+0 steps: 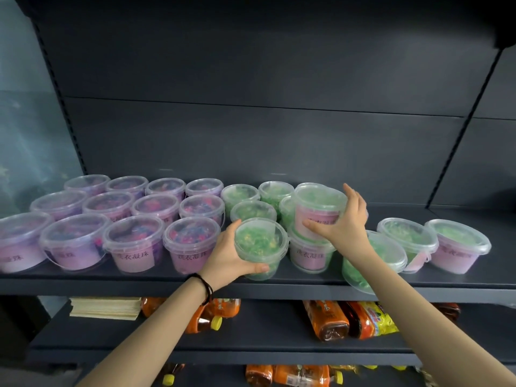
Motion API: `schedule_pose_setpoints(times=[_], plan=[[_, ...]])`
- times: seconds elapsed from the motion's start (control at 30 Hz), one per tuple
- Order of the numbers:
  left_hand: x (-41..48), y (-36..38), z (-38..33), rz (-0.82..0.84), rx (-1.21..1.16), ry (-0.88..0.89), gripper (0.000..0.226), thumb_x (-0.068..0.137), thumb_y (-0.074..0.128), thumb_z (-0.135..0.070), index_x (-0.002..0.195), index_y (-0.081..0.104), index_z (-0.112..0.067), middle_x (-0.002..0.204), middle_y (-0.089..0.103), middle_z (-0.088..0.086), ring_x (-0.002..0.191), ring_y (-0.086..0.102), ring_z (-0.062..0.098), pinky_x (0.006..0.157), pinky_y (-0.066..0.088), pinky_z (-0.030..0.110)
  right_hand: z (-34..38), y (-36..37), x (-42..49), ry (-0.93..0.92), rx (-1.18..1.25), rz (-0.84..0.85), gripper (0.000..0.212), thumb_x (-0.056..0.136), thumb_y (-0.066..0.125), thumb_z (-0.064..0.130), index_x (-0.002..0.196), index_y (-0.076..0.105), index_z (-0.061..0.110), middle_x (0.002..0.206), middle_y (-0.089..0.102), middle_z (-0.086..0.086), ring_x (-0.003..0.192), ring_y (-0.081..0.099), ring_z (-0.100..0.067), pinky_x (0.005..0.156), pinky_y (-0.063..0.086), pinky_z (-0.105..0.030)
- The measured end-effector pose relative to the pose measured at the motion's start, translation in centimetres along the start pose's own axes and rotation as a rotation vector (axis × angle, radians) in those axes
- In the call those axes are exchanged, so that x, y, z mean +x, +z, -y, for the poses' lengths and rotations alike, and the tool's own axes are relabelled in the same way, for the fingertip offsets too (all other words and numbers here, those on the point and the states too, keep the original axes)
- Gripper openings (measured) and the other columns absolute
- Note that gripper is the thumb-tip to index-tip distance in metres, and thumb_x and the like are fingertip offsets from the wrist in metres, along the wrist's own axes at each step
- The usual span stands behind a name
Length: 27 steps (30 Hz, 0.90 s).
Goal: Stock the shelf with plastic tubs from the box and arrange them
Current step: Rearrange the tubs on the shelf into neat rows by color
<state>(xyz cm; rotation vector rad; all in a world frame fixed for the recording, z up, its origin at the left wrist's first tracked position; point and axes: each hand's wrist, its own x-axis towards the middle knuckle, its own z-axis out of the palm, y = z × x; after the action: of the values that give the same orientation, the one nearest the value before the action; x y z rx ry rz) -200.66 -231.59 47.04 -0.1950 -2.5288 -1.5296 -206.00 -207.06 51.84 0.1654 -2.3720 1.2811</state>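
Arrangement step on shelf (167, 286): left hand (227, 256) curled round front-row green tub (261, 243), right hand (343, 223) gripping raised tub (318, 208); next, probably lowering it into a gap.

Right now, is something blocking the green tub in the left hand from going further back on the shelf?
Yes: another green tub stands directly behind the held tub, which the left hand grips at the shelf's front edge.
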Motion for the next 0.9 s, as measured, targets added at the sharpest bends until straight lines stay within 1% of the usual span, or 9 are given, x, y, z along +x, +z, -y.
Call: schedule_pose_setpoints(times=[0.07, 0.17, 0.27, 0.37, 0.47, 0.57, 0.63, 0.8, 0.9], plan=[[0.1, 0.1, -0.2, 0.015, 0.018, 0.001, 0.096, 0.052, 0.093, -0.038, 0.128, 0.036, -0.037, 0.136, 0.045, -0.004, 0.130, 0.041, 0.016, 0.110, 0.037, 0.042, 0.4, -0.1, -0.3, -0.138, -0.057, -0.077, 0.097, 0.066, 0.086, 0.034, 0.145, 0.032, 0.015, 0.154, 0.018, -0.009, 0.143, 0.012, -0.025, 0.116, 0.020, -0.045], [0.1, 0.0, -0.7, 0.059, 0.039, 0.014, 0.094, 0.046, 0.088, -0.051, 0.129, 0.050, -0.028, 0.127, 0.058, -0.006, 0.123, 0.051, 0.015, 0.104, 0.044, 0.043, 1.8, -0.2, -0.9, -0.522, -0.085, -0.178, 0.054, 0.078, 0.077, 0.029, 0.124, 0.057, 0.009, 0.144, 0.039, -0.010, 0.140, 0.026, -0.023, 0.115, 0.021, -0.029], [0.2, -0.4, -1.4, 0.093, 0.031, 0.031, 0.087, 0.052, 0.090, -0.043, 0.127, 0.053, -0.023, 0.124, 0.062, -0.006, 0.118, 0.056, 0.012, 0.100, 0.047, 0.043, 3.2, 0.7, -1.8, -0.731, -0.038, 0.049, 0.027, 0.085, 0.068, 0.026, 0.105, 0.068, 0.008, 0.123, 0.061, -0.006, 0.122, 0.052, -0.017, 0.104, 0.040, -0.030], [-0.1, -1.2, -1.9, 0.136, 0.087, 0.054, 0.082, 0.062, 0.091, -0.031, 0.132, 0.049, -0.023, 0.126, 0.061, -0.006, 0.119, 0.056, 0.012, 0.100, 0.047, 0.043, 3.4, 2.4, -2.9, -0.687, -0.121, 0.454, 0.035, 0.082, 0.074, 0.029, 0.113, 0.068, 0.013, 0.125, 0.061, 0.001, 0.120, 0.053, -0.011, 0.102, 0.042, -0.029], [-0.3, -3.4, -2.1, 0.170, 0.193, 0.000, 0.061, 0.070, 0.086, -0.030, 0.124, 0.060, -0.026, 0.116, 0.068, -0.010, 0.103, 0.064, 0.002, 0.094, 0.052, 0.034, 2.8, 3.8, -3.1, -0.583, -0.246, 0.650, 0.045, 0.081, 0.074, 0.037, 0.122, 0.063, 0.021, 0.135, 0.053, 0.006, 0.126, 0.045, -0.007, 0.105, 0.037, -0.024], [-0.3, -6.0, -2.1, -0.058, 0.391, 0.048, 0.036, 0.082, 0.075, -0.030, 0.116, 0.067, -0.022, 0.101, 0.069, -0.014, 0.085, 0.062, -0.008, 0.082, 0.052, 0.016, 2.7, 4.4, -2.9, -0.570, -0.283, 0.650, 0.048, 0.080, 0.072, 0.045, 0.123, 0.062, 0.025, 0.129, 0.056, 0.010, 0.122, 0.046, -0.005, 0.101, 0.038, -0.021], [-0.3, -7.4, -2.0, -0.178, 0.518, 0.142, 0.026, 0.087, 0.069, -0.031, 0.111, 0.069, -0.024, 0.106, 0.068, -0.012, 0.097, 0.062, 0.001, 0.088, 0.052, 0.026, 3.0, 4.8, -2.9, -0.583, -0.302, 0.633, 0.048, 0.079, 0.071, 0.051, 0.120, 0.063, 0.028, 0.125, 0.057, 0.013, 0.118, 0.046, -0.004, 0.098, 0.040, -0.021], [0.6, -9.8, -1.0, -0.116, 0.783, 0.169, 0.038, 0.089, 0.061, -0.046, 0.121, 0.065, -0.024, 0.125, 0.062, -0.009, 0.118, 0.053, 0.012, 0.100, 0.043, 0.036, 4.5, 5.7, -2.1, -0.542, -0.232, 0.689, 0.047, 0.077, 0.069, 0.057, 0.114, 0.065, 0.028, 0.117, 0.059, 0.015, 0.113, 0.050, -0.003, 0.096, 0.042, -0.023], [2.2, -10.8, -0.2, -0.064, 0.868, 0.093, 0.049, 0.088, 0.056, -0.056, 0.129, 0.059, -0.028, 0.134, 0.056, -0.011, 0.123, 0.050, 0.013, 0.102, 0.041, 0.037, 6.1, 7.3, 0.3, -0.480, -0.097, 0.617, 0.039, 0.081, 0.070, 0.047, 0.111, 0.068, 0.022, 0.112, 0.062, 0.014, 0.107, 0.054, -0.002, 0.094, 0.042, -0.017]])
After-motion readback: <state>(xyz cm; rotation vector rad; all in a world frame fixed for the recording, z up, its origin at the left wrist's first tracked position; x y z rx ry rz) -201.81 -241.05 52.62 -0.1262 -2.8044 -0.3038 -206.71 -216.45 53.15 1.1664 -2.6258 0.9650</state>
